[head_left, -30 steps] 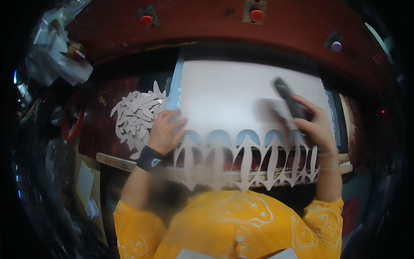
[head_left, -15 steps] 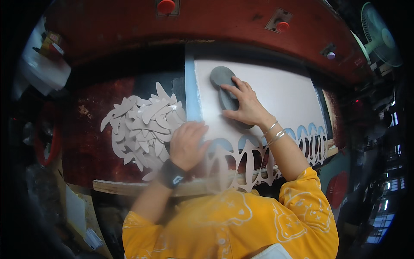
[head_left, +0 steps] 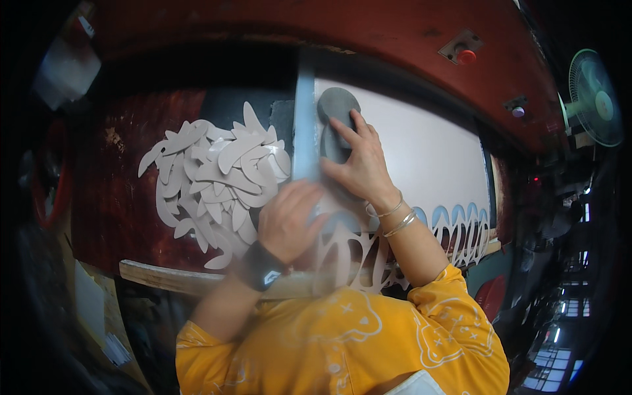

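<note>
My right hand [head_left: 359, 164] presses a dark grey oval cutting die [head_left: 334, 115] flat on a large white sheet [head_left: 421, 148], at the sheet's left end beside a pale blue strip [head_left: 304, 125]. My left hand [head_left: 286, 220], with a black wristband, rests on the sheet's near edge just below, fingers curled over the cut-out part. The sheet's near edge [head_left: 454, 234] is punched into a row of leaf-shaped holes and thin ribs. To the left lies a heap of white cut-out pieces [head_left: 214, 174] on the dark red bed.
A red machine beam [head_left: 368, 33] with a red button [head_left: 466, 56] arches over the sheet. A wooden bar [head_left: 171, 280] edges the bed's near side. An electric fan [head_left: 596, 99] stands at the far right. Clutter fills the dark left side.
My right hand carried the grey die from the sheet's right side to its left end. My left hand slid along the near edge to sit just below it.
</note>
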{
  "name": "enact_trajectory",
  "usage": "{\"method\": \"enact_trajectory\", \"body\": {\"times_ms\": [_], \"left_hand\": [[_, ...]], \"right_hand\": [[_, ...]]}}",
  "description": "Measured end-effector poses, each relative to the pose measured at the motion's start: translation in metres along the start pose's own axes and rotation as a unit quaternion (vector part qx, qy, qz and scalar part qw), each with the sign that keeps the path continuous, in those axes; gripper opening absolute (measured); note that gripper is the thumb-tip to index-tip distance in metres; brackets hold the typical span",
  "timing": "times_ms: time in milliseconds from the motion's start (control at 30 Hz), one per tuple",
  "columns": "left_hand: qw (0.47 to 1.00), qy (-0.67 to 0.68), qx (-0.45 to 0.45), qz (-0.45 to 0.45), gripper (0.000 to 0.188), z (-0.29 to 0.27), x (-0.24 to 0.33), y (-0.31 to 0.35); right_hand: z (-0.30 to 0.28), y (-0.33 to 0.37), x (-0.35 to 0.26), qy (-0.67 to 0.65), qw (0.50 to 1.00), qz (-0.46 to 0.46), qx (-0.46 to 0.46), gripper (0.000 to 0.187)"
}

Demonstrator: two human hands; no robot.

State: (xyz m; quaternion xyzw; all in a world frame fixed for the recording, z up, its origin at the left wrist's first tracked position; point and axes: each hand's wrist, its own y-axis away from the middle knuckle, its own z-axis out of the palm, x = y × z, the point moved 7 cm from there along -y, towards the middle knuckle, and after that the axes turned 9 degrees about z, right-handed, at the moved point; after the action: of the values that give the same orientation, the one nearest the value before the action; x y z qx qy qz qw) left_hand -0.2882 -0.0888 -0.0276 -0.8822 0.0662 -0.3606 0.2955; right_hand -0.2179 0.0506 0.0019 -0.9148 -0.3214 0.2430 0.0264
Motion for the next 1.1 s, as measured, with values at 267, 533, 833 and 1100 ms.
{"method": "enact_trajectory", "body": {"times_ms": [267,533,833,1100], "left_hand": [[1.000,0.007,-0.001,-0.015,0.036,0.001,-0.001,-0.001],[1.000,0.012,0.001,0.004,0.036,0.001,-0.002,0.001],[1.000,0.006,-0.005,0.009,0.037,0.003,-0.003,0.003],[1.000,0.000,-0.008,0.003,0.035,0.004,-0.003,0.003]], "right_hand": [[0.002,0.004,-0.001,0.018,1.000,-0.003,0.012,0.064],[-0.007,-0.006,0.016,-0.114,0.990,0.005,-0.085,0.051],[0.001,-0.003,0.020,-0.126,0.991,-0.013,-0.046,0.041],[0.002,0.002,0.008,-0.023,0.999,-0.025,-0.020,0.069]]}}
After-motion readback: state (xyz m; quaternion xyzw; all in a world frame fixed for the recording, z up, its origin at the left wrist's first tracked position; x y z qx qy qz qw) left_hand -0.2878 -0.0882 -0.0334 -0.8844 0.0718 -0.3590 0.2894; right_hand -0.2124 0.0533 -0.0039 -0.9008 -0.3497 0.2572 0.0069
